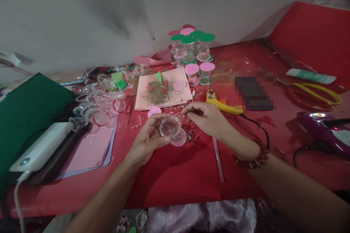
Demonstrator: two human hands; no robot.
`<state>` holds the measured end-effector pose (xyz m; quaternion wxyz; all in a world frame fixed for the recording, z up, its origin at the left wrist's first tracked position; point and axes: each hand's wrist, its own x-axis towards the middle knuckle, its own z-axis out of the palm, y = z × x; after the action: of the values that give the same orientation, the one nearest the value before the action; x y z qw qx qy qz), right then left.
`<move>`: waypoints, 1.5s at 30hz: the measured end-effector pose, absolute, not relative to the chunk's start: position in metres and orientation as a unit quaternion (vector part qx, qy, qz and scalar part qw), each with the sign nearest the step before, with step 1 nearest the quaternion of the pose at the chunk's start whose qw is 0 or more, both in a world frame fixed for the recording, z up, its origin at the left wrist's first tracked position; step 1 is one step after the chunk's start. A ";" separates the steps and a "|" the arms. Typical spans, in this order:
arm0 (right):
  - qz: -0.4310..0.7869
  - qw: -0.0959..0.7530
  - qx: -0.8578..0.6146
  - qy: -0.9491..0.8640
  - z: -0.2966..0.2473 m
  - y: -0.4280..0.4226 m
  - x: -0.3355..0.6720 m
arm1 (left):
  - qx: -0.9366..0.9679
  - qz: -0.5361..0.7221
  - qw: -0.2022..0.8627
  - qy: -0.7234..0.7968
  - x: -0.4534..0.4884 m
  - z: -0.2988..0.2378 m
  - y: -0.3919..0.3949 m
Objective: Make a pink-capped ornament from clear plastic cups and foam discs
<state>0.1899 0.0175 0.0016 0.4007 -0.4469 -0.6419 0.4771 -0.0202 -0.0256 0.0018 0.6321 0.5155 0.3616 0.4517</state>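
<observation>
My left hand (146, 136) is wrapped round a small clear plastic cup (170, 126), its round mouth tilted toward me. Just under the cup shows a pale pink disc (179, 138); whether it is joined to the cup, I cannot tell. My right hand (209, 120) is beside the cup's rim, thumb and fingers pinched together, and anything between them is too small to make out. A yellow glue gun (222, 105) lies just beyond the right hand. Past the left fingers is another pink paper disc (154, 111). A clear glue stick (218, 160) lies below the right wrist.
Cups with green and pink discs (191, 52) stand stacked at the back. Many loose clear cups (101, 102) lie left, near a white power bank (41, 147). A stained pink sheet (142, 98) with scraps lies centrally. Yellow-handled scissors (318, 87) and a tube (311, 76) lie right.
</observation>
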 end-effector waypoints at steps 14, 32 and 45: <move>0.433 0.272 -0.434 -0.742 -0.005 0.008 0.177 | 0.453 0.530 0.626 0.350 -0.020 0.005 -0.022; 0.415 0.313 -0.408 -0.750 -0.006 0.004 0.176 | 0.401 0.578 0.610 0.365 -0.024 0.008 -0.018; 0.330 0.366 -0.480 -0.726 -0.005 0.005 0.174 | 0.345 0.612 0.553 0.448 -0.029 0.021 0.008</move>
<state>0.1737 0.0054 -0.0051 0.3661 -0.4799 -0.7257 0.3303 -0.0289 0.0081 0.0209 0.5529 0.3450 0.4483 0.6119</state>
